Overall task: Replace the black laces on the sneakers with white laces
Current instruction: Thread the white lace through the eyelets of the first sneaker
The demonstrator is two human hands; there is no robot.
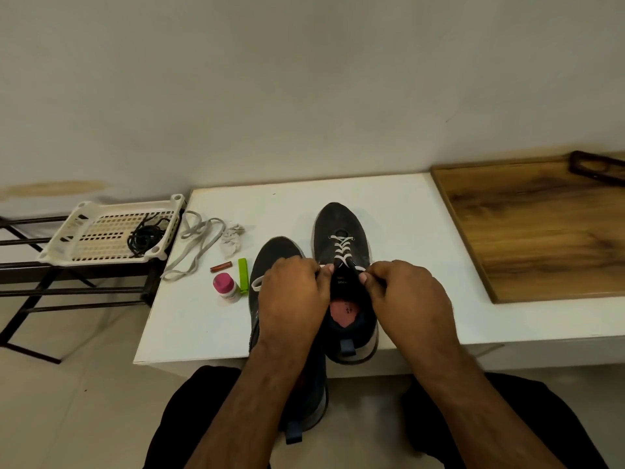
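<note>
Both hands are curled, each pinching an end of the white lace (342, 247) at the top eyelets of the right sneaker (341, 231). Left hand (291, 296) pinches its end at the left edge of the tongue; right hand (406, 296) pinches its end at the right edge. Forearms come in from the bottom, backs of the hands up, thumbs facing inward over the shoe opening. Lace is crossed through about 4 rows ahead of the fingers. Left sneaker (270, 262) sits beside it, mostly under the left forearm, heel overhanging the table (422, 265). Spare white lace (196, 245) lies loose, far left on the table. Black laces (143, 236) are bundled in the white basket (84, 228) (off the table, on a rack).
</note>
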